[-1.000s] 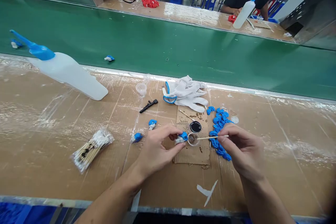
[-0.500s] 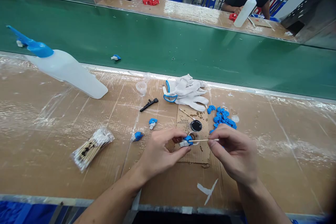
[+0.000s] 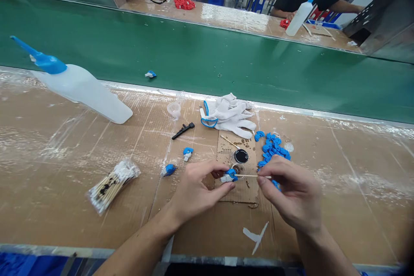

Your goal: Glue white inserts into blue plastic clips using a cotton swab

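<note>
My left hand [image 3: 202, 185] pinches a small blue and white part [image 3: 229, 176] between thumb and fingers. Closed on a thin cotton swab [image 3: 247, 176], my right hand [image 3: 291, 192] holds the stick level, its tip at the blue side of the part. Behind them a small cup of dark liquid [image 3: 241, 155] stands on a stained cardboard piece [image 3: 239, 192], with a clear cup partly hidden by the hands. Another swab [image 3: 230, 141] lies at the dark cup. A pile of blue pieces [image 3: 274, 146] is behind my right hand.
White gloves [image 3: 231, 114], a black tool [image 3: 183, 130], two blue and white parts [image 3: 188, 153], a bag of swabs [image 3: 114, 185] and a large white bottle [image 3: 87, 90] lie around. Beyond, a green belt [image 3: 194, 56] carries another part [image 3: 150, 74]. Two people sit across it.
The part on the belt has moved right. My hands have hardly moved; the right one is slightly farther right. Across the belt, the person at right has stretched an arm out sideways.
</note>
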Available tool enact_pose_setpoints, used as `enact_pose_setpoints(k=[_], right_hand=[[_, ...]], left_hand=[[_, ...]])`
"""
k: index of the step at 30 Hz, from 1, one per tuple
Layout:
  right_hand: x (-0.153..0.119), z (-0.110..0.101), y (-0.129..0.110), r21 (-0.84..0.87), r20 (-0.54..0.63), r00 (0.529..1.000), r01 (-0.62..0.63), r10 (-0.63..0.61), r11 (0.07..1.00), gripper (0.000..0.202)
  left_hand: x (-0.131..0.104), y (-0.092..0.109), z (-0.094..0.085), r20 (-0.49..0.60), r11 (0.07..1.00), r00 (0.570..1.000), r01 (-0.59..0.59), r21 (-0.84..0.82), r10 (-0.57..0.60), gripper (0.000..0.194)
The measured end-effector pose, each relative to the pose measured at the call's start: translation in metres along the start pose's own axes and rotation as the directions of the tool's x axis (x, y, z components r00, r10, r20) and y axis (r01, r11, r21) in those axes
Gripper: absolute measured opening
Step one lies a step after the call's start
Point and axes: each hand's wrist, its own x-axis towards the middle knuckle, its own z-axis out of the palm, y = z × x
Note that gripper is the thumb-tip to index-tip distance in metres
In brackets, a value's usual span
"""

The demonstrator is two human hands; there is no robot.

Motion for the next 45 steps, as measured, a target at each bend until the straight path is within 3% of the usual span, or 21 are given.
enact_pose_setpoints(k=[4, 8, 10, 13, 16, 18, 21, 23, 25, 28, 30, 32, 34, 37, 41, 45], right_hand=[[-0.008, -0.011, 0.014, -0.087, 0.022, 1.000, 0.011, -0.009, 0.996, 0.015], [-0.017, -0.003, 0.025, -0.281, 0.232, 0.971, 0.119, -0.053, 0.952, 0.017], [-0.019, -0.006, 0.029, -0.288, 0.325, 0.946, 0.116, -0.017, 0.951, 0.024], [-0.014, -0.030, 0.038, -0.255, 0.253, 0.966, 0.013, 0.053, 0.967, 0.031], [0.004, -0.057, 0.058, -0.425, 0.084, 0.993, -0.035, 0.078, 0.905, 0.024], [0.023, -0.061, 0.074, -0.581, 0.175, 0.980, 0.026, 0.093, 0.813, 0.022], [0.053, -0.047, 0.093, -0.647, 0.400, 0.908, 0.184, 0.124, 0.740, 0.025], [0.068, -0.037, 0.102, -0.633, 0.458, 0.881, 0.227, 0.121, 0.741, 0.022], [0.074, -0.034, 0.106, -0.620, 0.458, 0.882, 0.229, 0.109, 0.751, 0.017], [0.067, -0.042, 0.097, -0.604, 0.407, 0.910, 0.199, 0.084, 0.772, 0.013], [0.053, -0.048, 0.079, -0.554, 0.343, 0.938, 0.166, 0.042, 0.816, 0.011], [0.036, -0.047, 0.052, -0.378, 0.246, 0.968, 0.138, -0.044, 0.915, 0.009], [0.020, -0.036, 0.022, -0.155, 0.194, 0.976, 0.130, -0.099, 0.979, 0.017], [0.007, -0.009, -0.011, 0.009, 0.180, 0.979, 0.095, -0.095, 0.995, 0.021], [0.006, 0.016, -0.019, -0.002, 0.146, 0.989, 0.035, -0.034, 0.999, 0.010], [0.007, 0.019, -0.014, -0.030, 0.135, 0.990, 0.051, -0.047, 0.998, 0.012]], left_hand=[[0.001, 0.000, -0.002, -0.023, 0.999, 0.999, 0.034, -0.023, -0.034, 0.018], [0.000, 0.000, -0.003, -0.019, 0.998, 0.998, 0.062, -0.022, -0.063, 0.018], [-0.001, -0.001, -0.004, -0.021, 0.997, 0.997, 0.076, -0.012, -0.077, 0.018], [-0.001, -0.003, -0.005, -0.039, 0.994, 0.993, 0.107, -0.027, -0.108, 0.016], [0.000, -0.004, -0.005, -0.033, 0.987, 0.990, 0.133, -0.089, -0.136, 0.014], [0.001, -0.005, -0.004, -0.020, 0.981, 0.988, 0.147, -0.124, -0.151, 0.014], [0.001, -0.005, -0.005, -0.012, 0.974, 0.984, 0.174, -0.142, -0.177, 0.013], [0.002, -0.005, -0.006, -0.006, 0.969, 0.980, 0.195, -0.154, -0.198, 0.012], [0.002, -0.004, -0.007, -0.002, 0.962, 0.976, 0.212, -0.169, -0.216, 0.012], [0.003, -0.004, -0.008, -0.024, 0.952, 0.972, 0.224, -0.210, -0.234, 0.013], [0.002, -0.005, -0.006, -0.042, 0.939, 0.970, 0.219, -0.267, -0.238, 0.014], [0.001, -0.004, -0.003, -0.040, 0.916, 0.971, 0.210, -0.341, -0.237, 0.016], [0.000, -0.003, 0.001, -0.034, 0.892, 0.973, 0.193, -0.409, -0.226, 0.020], [-0.002, -0.002, 0.006, -0.045, 0.875, 0.983, 0.138, -0.464, -0.179, 0.026], [-0.004, 0.000, 0.009, -0.065, 0.884, 0.996, 0.019, -0.468, -0.056, 0.033], [-0.007, 0.002, 0.008, -0.071, 0.886, 0.997, -0.035, -0.462, 0.002, 0.044]])
